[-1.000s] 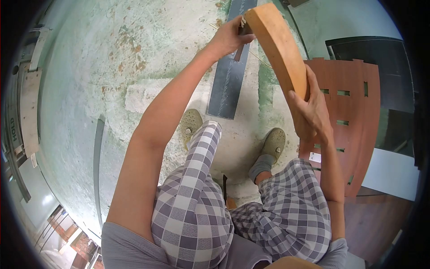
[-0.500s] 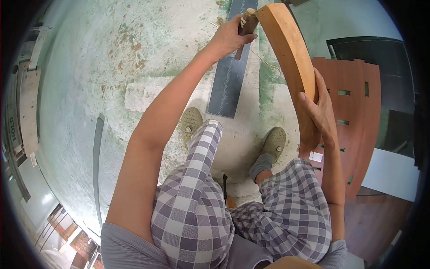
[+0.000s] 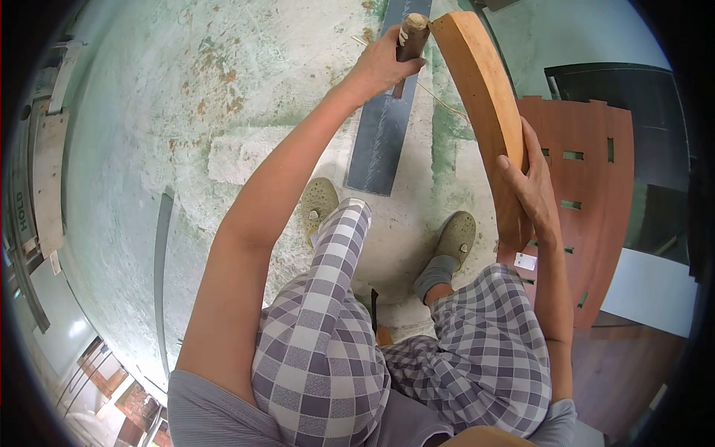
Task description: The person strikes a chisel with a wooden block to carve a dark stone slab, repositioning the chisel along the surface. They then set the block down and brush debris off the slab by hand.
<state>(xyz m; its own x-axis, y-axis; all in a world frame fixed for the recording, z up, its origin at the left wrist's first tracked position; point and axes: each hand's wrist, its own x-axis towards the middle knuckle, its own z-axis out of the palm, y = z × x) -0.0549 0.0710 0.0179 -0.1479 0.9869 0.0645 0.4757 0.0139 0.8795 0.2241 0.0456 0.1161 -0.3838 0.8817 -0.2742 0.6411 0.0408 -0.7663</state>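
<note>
The smooth, curved wooden block point(image 3: 482, 93) leans upright, its lower part clamped between the thumb and fingers of the right hand point(image 3: 530, 182). Near its top end, the left hand point(image 3: 381, 65) is closed around a dark, rounded wooden handle point(image 3: 412, 39). Beyond lie a scuffed grey strip point(image 3: 377, 145) and mottled concrete floor point(image 3: 257, 97).

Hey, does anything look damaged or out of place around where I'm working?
The floor looks worn: rusty-brown blotches and patchy green coating on its upper left part. I can't tell whether that is stain or damage.
</note>
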